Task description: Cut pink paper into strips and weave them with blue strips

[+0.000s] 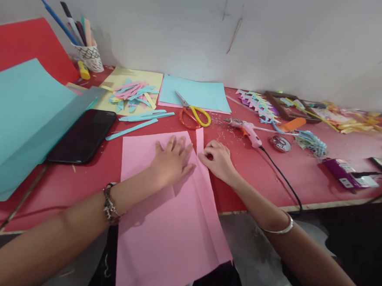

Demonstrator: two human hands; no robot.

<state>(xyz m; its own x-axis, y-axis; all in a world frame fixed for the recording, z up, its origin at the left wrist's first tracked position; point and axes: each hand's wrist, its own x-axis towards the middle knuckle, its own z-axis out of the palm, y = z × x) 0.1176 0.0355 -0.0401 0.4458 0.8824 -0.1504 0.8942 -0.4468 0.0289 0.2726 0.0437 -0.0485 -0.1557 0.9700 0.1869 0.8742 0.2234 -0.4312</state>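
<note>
Pink sheet point(170, 255) on red tabletop point(76, 187), near end hanging past front edge, narrow fold along right side. Left hand point(172, 161) flat on it, fingers spread, grip empty. Right hand point(219, 160) at fold, fingers curled; cannot tell whether grip pinches paper. Scissors point(189, 107) just beyond sheet, near fold's far end. Phone point(83, 135) left; glue gun point(252, 133) right, cord trailing to front edge. Strip pile point(135, 93) farther back. Pen cup point(90, 58) by pale wall point(153, 27).

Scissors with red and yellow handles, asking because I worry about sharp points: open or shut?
Shut: the scissors show blades together in one narrow taper.
</note>
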